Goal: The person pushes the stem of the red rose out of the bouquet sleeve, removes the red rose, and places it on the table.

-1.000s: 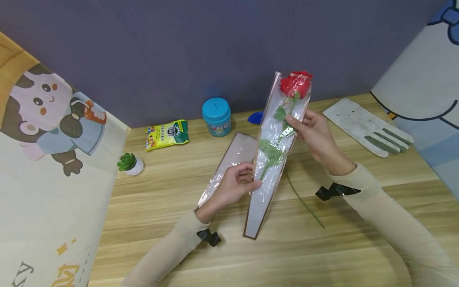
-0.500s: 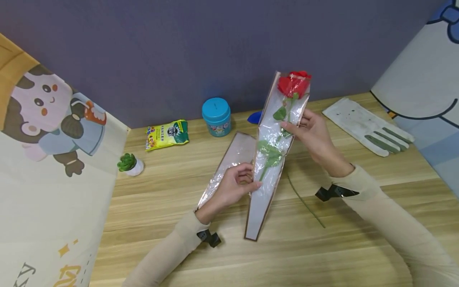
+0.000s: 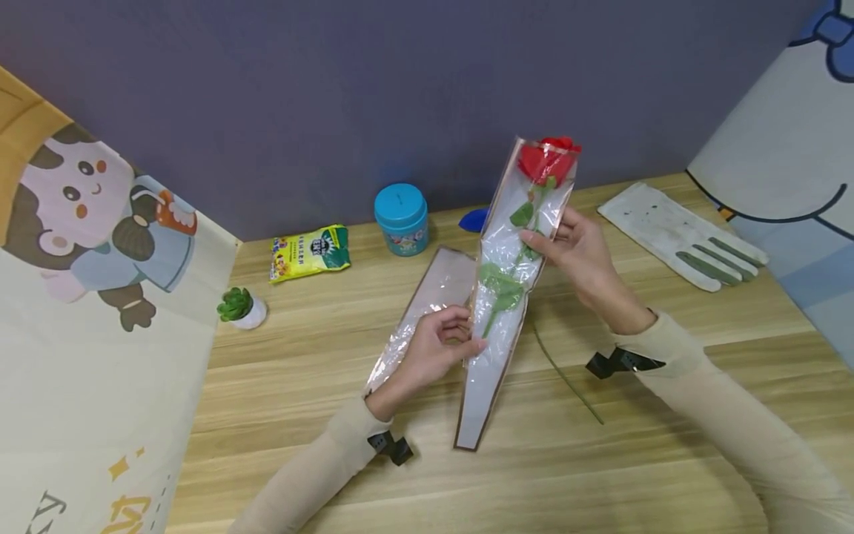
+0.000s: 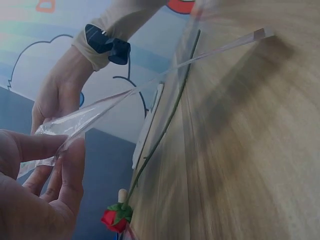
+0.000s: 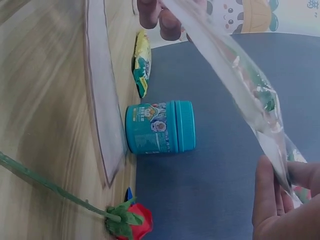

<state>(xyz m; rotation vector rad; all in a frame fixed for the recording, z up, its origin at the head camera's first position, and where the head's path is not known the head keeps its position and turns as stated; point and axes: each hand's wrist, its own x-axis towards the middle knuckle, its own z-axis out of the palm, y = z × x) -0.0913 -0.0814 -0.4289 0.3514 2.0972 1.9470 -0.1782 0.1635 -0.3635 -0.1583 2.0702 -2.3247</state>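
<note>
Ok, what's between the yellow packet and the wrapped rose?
In the head view, the blue tub stands between them, then the top of a flat wrap lying on the table. Something blue also peeks out beside the wrapped rose.

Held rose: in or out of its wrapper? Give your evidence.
In: the rose lies inside the wrapper, its leaves behind shiny clear film.
</note>
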